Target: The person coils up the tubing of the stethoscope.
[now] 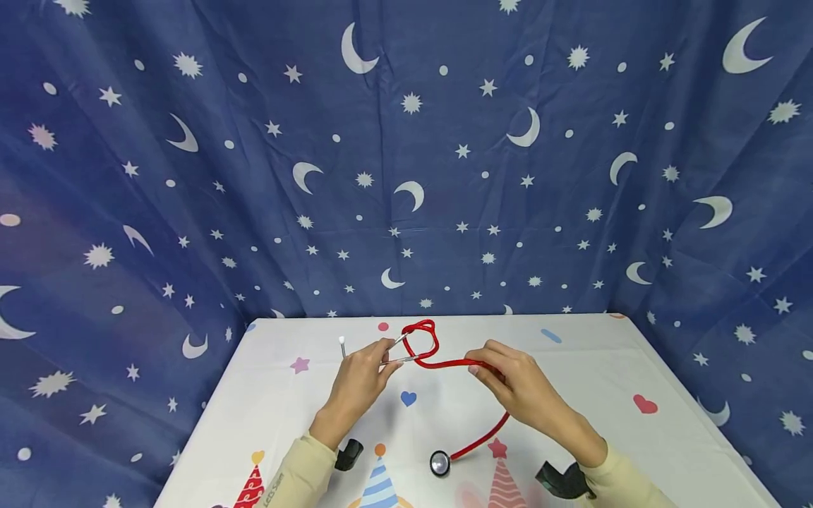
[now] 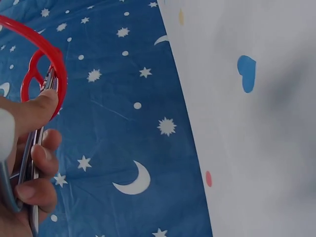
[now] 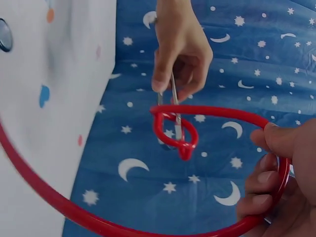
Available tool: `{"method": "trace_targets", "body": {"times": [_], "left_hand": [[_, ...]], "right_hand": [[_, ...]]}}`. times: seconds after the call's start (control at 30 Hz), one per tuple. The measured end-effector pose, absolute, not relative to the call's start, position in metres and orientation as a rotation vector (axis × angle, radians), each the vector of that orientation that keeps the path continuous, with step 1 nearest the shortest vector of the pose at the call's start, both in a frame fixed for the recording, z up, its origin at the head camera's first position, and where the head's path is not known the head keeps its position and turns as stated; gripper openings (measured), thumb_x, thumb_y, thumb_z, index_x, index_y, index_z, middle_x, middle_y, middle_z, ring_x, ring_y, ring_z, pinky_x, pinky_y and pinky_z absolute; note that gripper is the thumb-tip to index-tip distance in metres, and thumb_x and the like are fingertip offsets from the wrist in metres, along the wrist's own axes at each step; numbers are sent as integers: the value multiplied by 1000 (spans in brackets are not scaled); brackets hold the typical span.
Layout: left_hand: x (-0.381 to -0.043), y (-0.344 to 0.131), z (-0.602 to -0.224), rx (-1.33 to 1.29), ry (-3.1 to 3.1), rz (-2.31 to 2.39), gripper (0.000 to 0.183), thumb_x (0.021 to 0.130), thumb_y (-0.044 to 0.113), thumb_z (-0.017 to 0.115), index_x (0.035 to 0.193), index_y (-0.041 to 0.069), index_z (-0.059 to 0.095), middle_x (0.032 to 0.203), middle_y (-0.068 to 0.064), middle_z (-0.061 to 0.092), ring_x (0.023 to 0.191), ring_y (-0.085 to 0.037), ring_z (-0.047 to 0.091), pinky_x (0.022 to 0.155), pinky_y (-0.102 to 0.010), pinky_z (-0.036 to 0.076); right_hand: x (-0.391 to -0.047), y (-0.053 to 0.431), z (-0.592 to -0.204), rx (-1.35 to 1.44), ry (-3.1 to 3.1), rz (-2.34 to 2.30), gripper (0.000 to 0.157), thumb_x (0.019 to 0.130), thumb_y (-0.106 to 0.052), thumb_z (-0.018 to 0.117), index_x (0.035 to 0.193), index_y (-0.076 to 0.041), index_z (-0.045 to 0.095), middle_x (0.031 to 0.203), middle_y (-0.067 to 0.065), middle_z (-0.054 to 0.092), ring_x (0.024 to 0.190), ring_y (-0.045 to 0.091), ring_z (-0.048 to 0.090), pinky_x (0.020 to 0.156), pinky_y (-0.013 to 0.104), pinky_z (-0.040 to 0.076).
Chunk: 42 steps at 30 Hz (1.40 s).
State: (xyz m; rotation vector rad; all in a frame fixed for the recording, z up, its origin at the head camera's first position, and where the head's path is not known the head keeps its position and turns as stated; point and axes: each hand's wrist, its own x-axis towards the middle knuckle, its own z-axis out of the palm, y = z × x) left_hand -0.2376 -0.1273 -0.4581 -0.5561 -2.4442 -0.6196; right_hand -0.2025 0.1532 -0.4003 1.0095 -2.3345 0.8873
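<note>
A stethoscope with red tubing is held up over the table between the two hands. My left hand grips its metal ear tubes, thumb on one side and curled fingers on the other. A white ear tip sticks out beyond that hand. Just past the fingertips, the tubing bends into a small loop around the ends of the metal tubes. My right hand has its fingers curled round the tubing farther along. From there the tube curves down to the round chest piece, low at the front.
A white tablecloth printed with hearts, stars and party hats covers the table. Behind and around it hangs a dark blue curtain with moons and stars. Black straps sit at both wrists, by the pale sleeves.
</note>
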Motion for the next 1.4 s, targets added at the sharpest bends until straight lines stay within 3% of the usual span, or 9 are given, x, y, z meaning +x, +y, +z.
{"method": "trace_targets", "body": {"times": [0.3, 1.0, 1.4], "left_hand": [[-228, -120, -451, -691, -2475, -598, 33, 84, 26, 78, 111, 12, 66, 84, 1, 72, 73, -9, 68, 67, -27, 56], [-212, -108, -443, -954, -2443, -603, 35, 84, 28, 78, 114, 14, 66, 101, 4, 75, 82, -3, 71, 75, -23, 57], [-210, -106, -442, -1069, -2390, -568, 33, 86, 30, 76, 115, 17, 67, 89, 10, 72, 74, 1, 64, 68, -17, 53]], "right_hand": [[-214, 150, -382, 1038, -2246, 819, 22, 84, -3, 74, 103, -14, 71, 78, -12, 50, 59, -3, 36, 51, 10, 31], [-263, 135, -374, 1036, -2356, 810, 14, 91, -13, 69, 105, -13, 71, 79, -7, 53, 63, 2, 41, 54, 19, 40], [-277, 132, -384, 1041, -2513, 849, 17, 94, -18, 66, 109, -14, 72, 82, -8, 54, 66, 5, 45, 59, 21, 43]]}}
